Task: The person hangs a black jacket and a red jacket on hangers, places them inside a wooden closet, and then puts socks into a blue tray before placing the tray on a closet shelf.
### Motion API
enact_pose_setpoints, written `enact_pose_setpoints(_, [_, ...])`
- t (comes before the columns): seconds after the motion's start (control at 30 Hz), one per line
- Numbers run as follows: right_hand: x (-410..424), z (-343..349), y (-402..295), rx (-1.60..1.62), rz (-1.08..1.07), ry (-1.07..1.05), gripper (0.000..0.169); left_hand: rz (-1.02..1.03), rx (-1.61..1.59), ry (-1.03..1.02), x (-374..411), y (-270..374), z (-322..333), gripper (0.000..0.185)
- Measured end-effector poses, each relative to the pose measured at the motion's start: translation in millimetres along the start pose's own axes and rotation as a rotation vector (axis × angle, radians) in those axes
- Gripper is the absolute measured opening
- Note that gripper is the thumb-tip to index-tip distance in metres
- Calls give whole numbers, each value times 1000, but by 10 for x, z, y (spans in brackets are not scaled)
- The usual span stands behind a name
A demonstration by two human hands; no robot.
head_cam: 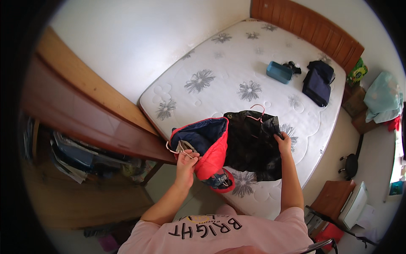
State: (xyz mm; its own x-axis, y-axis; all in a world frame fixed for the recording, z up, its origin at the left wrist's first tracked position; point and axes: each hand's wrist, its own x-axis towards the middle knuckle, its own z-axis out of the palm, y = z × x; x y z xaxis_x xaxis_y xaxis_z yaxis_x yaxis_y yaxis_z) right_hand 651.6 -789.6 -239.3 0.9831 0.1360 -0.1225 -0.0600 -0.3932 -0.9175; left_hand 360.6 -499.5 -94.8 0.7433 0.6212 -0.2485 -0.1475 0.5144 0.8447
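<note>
My left hand grips a light-coloured clothes hanger at the opening of a red padded garment with a dark blue lining. My right hand pinches the edge of a black, shiny garment that lies on the mattress. A pink hanger pokes out of the black garment's top. Below the red garment, another red and patterned piece of cloth hangs by the bed's edge; whether it belongs to the same garment I cannot tell.
The flower-patterned mattress bears a blue bin, a small black item and folded dark clothes. At the left stands an open wardrobe with hanging clothes. A stool and a brown box-like piece are at the right.
</note>
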Motion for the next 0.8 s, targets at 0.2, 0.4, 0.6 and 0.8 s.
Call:
enact_pose_setpoints(0.2, [-1059, 35, -1083, 123, -159, -69, 20, 53, -78, -112, -868, 468, -553, 34])
enact_pose_setpoints(0.4, [-2304, 331, -1932, 243, -234, -203, 13, 141, -127, -173, -1922, 1006, -1339, 33])
enact_pose_setpoints(0.6, [-3385, 728, -2335, 191, -318, -376, 11, 218, -189, -162, -2899, 1534, -1996, 33])
enact_pose_setpoints(0.8, [-4123, 1165, -2803, 195, -404, -510, 14, 347, -196, -111, -3393, 1826, -2551, 33])
